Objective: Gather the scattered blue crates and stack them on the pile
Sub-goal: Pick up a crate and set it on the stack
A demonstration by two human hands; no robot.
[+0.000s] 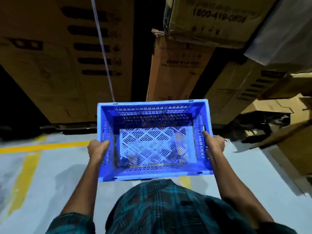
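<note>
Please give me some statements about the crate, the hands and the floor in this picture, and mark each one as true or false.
1. Both hands hold one blue crate, the left hand on its left wall and the right hand on its right wall. True.
2. The crate is full of small boxes. False: it is empty, and its perforated bottom shows.
3. The floor has yellow painted lines. True.
4. The crate rests on the floor. False: it is carried in the air, in front of the checked shirt.
5. Cardboard boxes stand ahead of the person. True.
</note>
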